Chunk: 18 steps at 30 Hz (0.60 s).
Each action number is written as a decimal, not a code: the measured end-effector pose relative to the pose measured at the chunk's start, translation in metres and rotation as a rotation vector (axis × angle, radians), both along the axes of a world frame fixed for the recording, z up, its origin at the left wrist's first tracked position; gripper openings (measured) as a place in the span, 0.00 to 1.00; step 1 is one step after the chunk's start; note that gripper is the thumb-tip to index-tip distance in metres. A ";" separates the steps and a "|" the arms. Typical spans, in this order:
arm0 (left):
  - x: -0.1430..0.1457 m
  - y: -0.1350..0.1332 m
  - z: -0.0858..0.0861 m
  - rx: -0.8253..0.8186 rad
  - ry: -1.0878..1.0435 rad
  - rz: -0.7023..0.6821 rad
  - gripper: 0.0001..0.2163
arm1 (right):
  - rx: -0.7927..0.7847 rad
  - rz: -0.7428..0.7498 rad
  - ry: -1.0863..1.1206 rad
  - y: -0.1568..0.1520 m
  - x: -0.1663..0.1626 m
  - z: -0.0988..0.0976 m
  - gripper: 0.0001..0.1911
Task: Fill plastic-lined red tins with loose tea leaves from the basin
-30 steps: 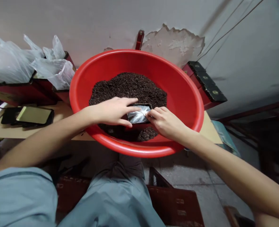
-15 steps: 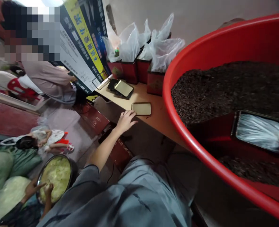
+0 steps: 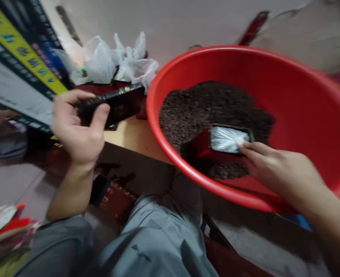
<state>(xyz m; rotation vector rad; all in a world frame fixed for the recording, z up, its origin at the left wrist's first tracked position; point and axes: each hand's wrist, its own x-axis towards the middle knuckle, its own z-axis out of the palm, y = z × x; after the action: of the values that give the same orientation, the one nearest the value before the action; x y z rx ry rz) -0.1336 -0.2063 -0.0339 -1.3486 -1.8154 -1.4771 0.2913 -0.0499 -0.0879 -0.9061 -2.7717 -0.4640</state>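
Observation:
My left hand (image 3: 77, 129) is raised left of the basin, fingers wrapped round a dark flat lid (image 3: 112, 104) held edge-on. My right hand (image 3: 269, 165) rests at the near side of a red box (image 3: 206, 148) that stands in the dark loose tea (image 3: 204, 105) inside the big red basin (image 3: 287, 88). A silvery bag (image 3: 227, 139) fills the box's open top, and my right fingertips touch its right edge. The frame is motion-blurred.
Red boxes with clear plastic bags (image 3: 115, 61) stand on the wooden table (image 3: 132, 136) behind the lid. A yellow and blue printed board (image 3: 17, 57) leans at the left. My grey-trousered legs (image 3: 155, 238) are below. Dark red crates (image 3: 116, 200) sit on the floor.
My left hand has left the table edge and come up holding the dark lid. The view has swung back right towards the basin, and my right hand is in view at the box again.

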 end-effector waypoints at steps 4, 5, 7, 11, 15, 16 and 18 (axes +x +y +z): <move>0.076 0.082 0.025 -0.099 -0.241 -0.500 0.15 | -0.031 0.026 -0.083 -0.002 -0.006 0.020 0.17; 0.097 0.102 0.024 -0.240 -0.313 -0.641 0.16 | -0.058 0.019 -0.078 0.000 -0.004 0.022 0.17; 0.134 0.136 0.017 -0.486 -0.372 -0.835 0.15 | -0.106 0.015 -0.075 0.003 0.002 0.024 0.17; 0.171 0.171 -0.001 -0.761 -0.312 -0.956 0.20 | -0.160 0.042 -0.082 0.001 0.013 0.025 0.19; 0.167 0.173 -0.006 -0.905 0.022 -0.836 0.22 | -0.170 0.073 -0.063 0.002 0.016 0.024 0.22; 0.166 0.171 -0.005 -0.940 0.100 -0.818 0.22 | -0.173 0.076 -0.064 0.003 0.015 0.024 0.22; 0.164 0.168 -0.005 -1.023 0.204 -0.839 0.25 | -0.181 0.076 -0.075 0.005 0.014 0.024 0.21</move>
<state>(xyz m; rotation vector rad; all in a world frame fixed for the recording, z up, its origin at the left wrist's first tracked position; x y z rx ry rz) 0.0309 -0.0379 -0.0386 -2.8737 -2.0239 -0.5318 0.3053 -0.0449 -0.0637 -0.8321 -2.9425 -0.2421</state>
